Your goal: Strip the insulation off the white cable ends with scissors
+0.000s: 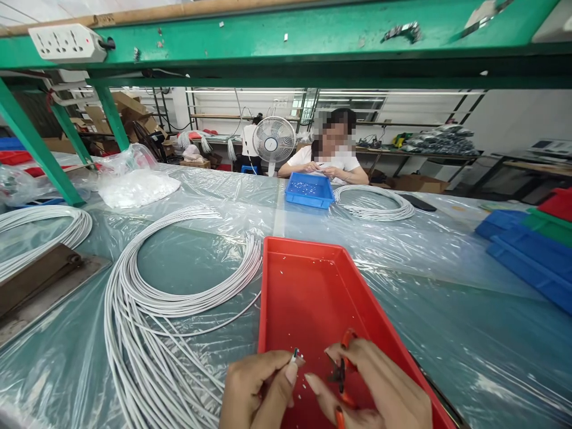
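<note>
My left hand (259, 390) is at the bottom edge, fingers pinched on the stripped end of a white cable (295, 356) over the near end of a red tray (308, 292). My right hand (379, 390) is beside it, closed round small red-handled cutters (342, 375) whose jaws point toward the cable end. A large bundle of white cables (147, 298) lies curved on the plastic-covered table to the left of the tray. Tiny white bits are scattered inside the tray.
Across the table a person sits working behind a blue tray (309, 190) and a coil of white cable (375, 205). Stacked blue, green and red trays (531, 244) stand at the right. A bag of white parts (136, 185), a fan (273, 140) and a green frame (40, 155) are at the back.
</note>
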A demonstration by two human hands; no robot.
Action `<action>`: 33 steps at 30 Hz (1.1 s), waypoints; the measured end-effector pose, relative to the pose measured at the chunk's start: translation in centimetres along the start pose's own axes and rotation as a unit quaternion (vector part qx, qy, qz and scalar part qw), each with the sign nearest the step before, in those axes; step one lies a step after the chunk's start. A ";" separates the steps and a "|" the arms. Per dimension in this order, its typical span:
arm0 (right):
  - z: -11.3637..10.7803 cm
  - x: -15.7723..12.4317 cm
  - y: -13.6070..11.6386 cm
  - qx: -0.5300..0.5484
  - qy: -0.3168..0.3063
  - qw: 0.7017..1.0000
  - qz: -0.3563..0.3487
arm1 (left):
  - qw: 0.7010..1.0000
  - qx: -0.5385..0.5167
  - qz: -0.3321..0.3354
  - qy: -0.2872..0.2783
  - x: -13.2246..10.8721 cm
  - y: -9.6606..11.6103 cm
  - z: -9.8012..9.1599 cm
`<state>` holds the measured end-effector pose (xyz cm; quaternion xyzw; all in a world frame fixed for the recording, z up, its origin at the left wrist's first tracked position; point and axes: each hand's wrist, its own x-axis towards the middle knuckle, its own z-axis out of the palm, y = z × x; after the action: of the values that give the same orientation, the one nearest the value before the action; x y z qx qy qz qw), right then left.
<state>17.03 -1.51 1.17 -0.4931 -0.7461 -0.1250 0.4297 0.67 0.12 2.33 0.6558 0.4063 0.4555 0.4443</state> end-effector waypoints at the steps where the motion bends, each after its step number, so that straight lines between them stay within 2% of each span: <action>1: 0.1 0.0 0.4 -0.023 -0.001 1.000 -0.011 | 1.000 -0.013 -0.017 -0.002 0.0 0.1 -0.1; 6: 0.4 0.3 0.6 -0.102 -0.001 0.993 -0.051 | 0.998 -0.026 -0.047 -0.019 0.0 0.0 -0.1; 16: 0.8 0.1 0.5 -0.162 0.007 0.982 -0.100 | 0.998 -0.013 -0.065 -0.003 -0.2 -0.4 0.1; 22: 0.8 0.0 0.7 -0.176 -0.005 0.978 -0.115 | 0.999 0.009 -0.051 -0.001 -0.2 -0.5 0.2; 28: 0.5 0.2 0.9 -0.157 -0.016 0.981 -0.114 | 0.999 0.030 0.007 -0.011 0.0 0.0 0.2; 33: 0.4 0.7 0.8 -0.140 -0.018 0.984 -0.113 | 0.999 0.032 0.025 -0.005 0.0 0.1 0.2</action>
<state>17.40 -0.38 1.27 -0.4631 -0.7796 -0.2670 0.3261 0.88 0.08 2.36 0.6821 0.4017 0.4500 0.4134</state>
